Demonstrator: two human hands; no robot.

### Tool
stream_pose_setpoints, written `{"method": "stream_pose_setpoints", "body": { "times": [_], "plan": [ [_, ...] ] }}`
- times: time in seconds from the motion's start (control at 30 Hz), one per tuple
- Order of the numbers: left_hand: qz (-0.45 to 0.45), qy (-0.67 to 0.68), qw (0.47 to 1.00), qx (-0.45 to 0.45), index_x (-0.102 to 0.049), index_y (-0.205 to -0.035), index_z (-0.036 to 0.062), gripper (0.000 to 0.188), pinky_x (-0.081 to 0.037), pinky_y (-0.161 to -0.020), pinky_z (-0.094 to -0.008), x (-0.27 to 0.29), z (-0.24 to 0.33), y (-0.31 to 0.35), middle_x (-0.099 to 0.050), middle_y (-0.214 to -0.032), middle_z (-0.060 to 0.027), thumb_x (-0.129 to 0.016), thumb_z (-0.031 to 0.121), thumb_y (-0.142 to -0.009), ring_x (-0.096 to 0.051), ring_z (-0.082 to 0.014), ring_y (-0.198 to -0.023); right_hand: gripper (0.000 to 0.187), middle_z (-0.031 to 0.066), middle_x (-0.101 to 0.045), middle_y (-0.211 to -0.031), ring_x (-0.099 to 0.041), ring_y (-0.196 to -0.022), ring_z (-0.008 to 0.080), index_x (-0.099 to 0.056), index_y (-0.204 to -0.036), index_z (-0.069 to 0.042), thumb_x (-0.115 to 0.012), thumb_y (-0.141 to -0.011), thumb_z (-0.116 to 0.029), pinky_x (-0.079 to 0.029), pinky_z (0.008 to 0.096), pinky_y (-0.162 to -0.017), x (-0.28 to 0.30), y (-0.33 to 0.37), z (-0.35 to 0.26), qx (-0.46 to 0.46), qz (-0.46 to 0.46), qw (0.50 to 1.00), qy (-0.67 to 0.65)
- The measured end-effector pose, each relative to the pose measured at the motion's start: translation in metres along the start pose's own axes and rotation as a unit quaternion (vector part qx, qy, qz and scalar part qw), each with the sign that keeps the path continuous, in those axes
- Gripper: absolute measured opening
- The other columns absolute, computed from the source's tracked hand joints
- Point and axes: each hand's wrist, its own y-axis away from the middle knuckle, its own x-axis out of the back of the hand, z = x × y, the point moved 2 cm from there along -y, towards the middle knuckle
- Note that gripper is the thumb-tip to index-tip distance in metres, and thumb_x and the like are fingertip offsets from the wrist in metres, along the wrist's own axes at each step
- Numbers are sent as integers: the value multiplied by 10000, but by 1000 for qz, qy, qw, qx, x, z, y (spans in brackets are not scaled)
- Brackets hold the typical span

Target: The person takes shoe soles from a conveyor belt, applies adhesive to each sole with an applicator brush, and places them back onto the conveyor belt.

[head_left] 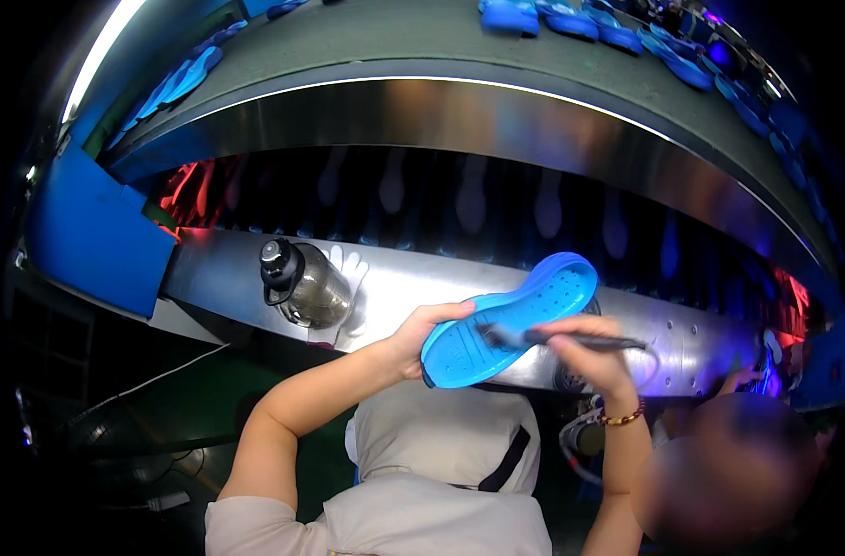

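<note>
A bright blue shoe sole (557,289) with a raised rim and small holes near its far end is held tilted in front of me. My left hand (422,338) grips its near left end, thumb over the rim. My right hand (591,354) is closed round the dark handle of a brush (510,335). The bristles are over the inner face of the sole and look blurred; whether they touch it I cannot tell. A thin cord or tube curves by the handle's end.
A dark translucent bottle (313,289) stands left on the steel ledge (404,292), beside a white glove (348,269). Beyond, sole shapes show in a dark slot under a green conveyor belt (385,35) carrying blue soles (510,17). Another person (733,468) is at the right.
</note>
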Motion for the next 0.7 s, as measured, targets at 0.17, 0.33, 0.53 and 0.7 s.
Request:
{"method": "stream_pose_setpoints", "body": {
  "times": [0.17,0.33,0.53,0.7],
  "plan": [
    [2,69,998,4,-349,-1281,3,570,-422,-905,-396,19,-4,4,-474,-1208,-186,-518,303,-828,-523,-279,-1055,158,52,-633,-749,-406,-392,34,-641,-926,-3,-571,-789,-42,-313,185,-371,27,-16,20,69,263,961,45],
    [-19,-32,993,-112,-324,-1292,0,579,-418,-903,-357,9,22,18,-461,-1214,-164,-495,319,-840,-517,-243,-1050,180,130,-654,-806,-572,-545,105,-639,-874,38,-636,-705,-24,-449,195,-520,-24,21,0,77,37,996,1],
    [-74,-6,927,-368,-331,-1278,-33,608,-417,-855,-540,-52,128,94,-466,-1192,-246,-295,414,-868,-520,-421,-1005,334,268,-599,-916,-462,-390,90,-564,-944,91,-623,-786,-198,-351,160,-363,-13,25,18,130,132,933,-310],
    [-188,43,850,-491,-249,-1320,19,610,-224,-981,-606,-17,271,96,-276,-1344,-212,-256,442,-882,-285,-403,-1225,256,239,-603,-934,-403,-368,77,-547,-965,54,-566,-820,-155,-309,165,-360,-14,20,54,92,95,944,-302]
  ]
}}
